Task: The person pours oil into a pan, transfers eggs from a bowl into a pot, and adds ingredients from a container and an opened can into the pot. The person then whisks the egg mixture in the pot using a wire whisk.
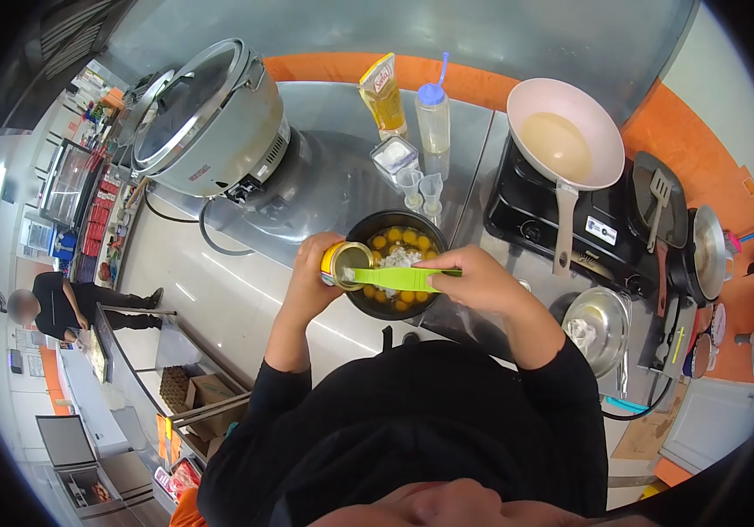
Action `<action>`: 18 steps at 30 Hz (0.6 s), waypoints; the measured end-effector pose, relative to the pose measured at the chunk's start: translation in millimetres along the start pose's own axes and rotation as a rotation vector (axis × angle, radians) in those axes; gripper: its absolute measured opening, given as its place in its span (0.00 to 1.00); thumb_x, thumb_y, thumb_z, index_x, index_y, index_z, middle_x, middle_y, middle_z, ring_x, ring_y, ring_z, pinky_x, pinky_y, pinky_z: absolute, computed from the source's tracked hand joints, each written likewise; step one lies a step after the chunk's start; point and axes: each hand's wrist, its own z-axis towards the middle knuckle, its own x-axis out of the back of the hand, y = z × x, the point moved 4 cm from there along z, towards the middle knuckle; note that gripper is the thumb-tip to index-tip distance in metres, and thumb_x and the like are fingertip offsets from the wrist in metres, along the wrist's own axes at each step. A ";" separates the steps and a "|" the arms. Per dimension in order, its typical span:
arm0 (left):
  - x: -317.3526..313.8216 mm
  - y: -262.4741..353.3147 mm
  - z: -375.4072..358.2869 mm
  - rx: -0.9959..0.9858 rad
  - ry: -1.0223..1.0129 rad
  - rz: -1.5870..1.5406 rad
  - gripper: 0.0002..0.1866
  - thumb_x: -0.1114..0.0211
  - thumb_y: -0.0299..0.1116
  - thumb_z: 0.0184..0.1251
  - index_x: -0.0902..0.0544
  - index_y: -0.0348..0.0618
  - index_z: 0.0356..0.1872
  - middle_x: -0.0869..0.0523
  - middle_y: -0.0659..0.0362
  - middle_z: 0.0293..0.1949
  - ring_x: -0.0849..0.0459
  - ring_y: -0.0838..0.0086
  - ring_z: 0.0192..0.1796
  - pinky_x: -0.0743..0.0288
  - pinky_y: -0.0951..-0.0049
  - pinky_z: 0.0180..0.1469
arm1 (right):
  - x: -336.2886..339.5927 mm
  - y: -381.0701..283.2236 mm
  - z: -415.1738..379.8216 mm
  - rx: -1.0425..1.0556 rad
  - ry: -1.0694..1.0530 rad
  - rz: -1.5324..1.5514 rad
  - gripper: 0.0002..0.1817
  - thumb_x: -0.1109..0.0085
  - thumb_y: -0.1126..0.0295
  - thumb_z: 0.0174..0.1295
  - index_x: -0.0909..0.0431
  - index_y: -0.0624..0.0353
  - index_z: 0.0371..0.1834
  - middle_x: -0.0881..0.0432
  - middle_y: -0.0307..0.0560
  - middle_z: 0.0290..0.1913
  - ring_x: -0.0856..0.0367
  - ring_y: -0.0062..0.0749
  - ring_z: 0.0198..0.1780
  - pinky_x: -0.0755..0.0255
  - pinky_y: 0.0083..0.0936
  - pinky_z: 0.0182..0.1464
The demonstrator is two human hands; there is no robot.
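My left hand (314,274) is wrapped round a yellow tin can (333,264), tilted with its open mouth towards the pot. My right hand (481,281) grips a bright green plastic spatula (399,279), whose far end reaches the mouth of the can. Below both hands is a dark round pot (358,230) holding many whole egg yolks (403,237). A heap of white, lumpy food (402,257) lies on the yolks in the middle, partly covered by the spatula.
Behind the pot stand small clear cups (431,188), a tub of white powder (395,158), a squeeze bottle (434,132) and a yellow pouch (383,97). A large cooker (219,132) is left; a pan (566,132) on a black stove (526,202) and a metal bowl (601,329) are right.
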 end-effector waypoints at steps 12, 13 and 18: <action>-8.3 27.8 -0.1 -0.001 -0.021 0.015 0.37 0.19 0.25 0.36 0.23 0.48 0.55 0.19 0.54 0.54 0.23 0.53 0.60 0.32 0.57 0.63 | -0.1 28.2 -13.6 -0.021 -0.039 0.213 0.18 0.41 0.71 0.62 0.15 0.57 0.56 0.23 0.34 0.23 0.32 0.15 0.22 0.37 0.18 0.26; -8.7 28.4 -1.2 -0.001 -0.020 0.015 0.37 0.19 0.25 0.36 0.23 0.48 0.55 0.19 0.54 0.54 0.23 0.53 0.60 0.32 0.57 0.63 | -0.5 29.6 -14.0 -0.020 -0.039 0.211 0.18 0.41 0.71 0.62 0.15 0.57 0.56 0.23 0.34 0.23 0.32 0.15 0.22 0.37 0.18 0.26; -8.1 33.2 -6.4 0.017 -0.042 0.019 0.37 0.20 0.25 0.36 0.23 0.48 0.56 0.20 0.54 0.55 0.24 0.54 0.61 0.33 0.57 0.64 | -4.4 33.7 -16.5 -0.042 -0.057 0.295 0.18 0.41 0.73 0.63 0.15 0.59 0.56 0.25 0.34 0.22 0.34 0.14 0.20 0.41 0.17 0.23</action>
